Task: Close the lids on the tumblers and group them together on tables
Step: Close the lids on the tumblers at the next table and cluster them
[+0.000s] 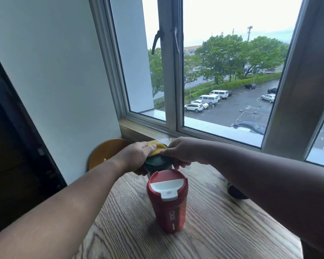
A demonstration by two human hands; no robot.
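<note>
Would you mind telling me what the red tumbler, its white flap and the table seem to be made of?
Red tumbler: probably plastic, possibly coated metal; smooth surface with a soft sheen and printed lettering. White flap: likely moulded plastic, matt, with a crisp snap tab. Table: wood or wood-look laminate; bold open grain lines, low gloss.

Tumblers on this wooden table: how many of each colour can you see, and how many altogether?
Red tumbler, white flap shut: 1
Dark green tumbler with yellow flap, gripped by left hand and right hand: 1
Dark object behind the right forearm, too hidden to name: not counted
Total: 2 tumblers
</note>
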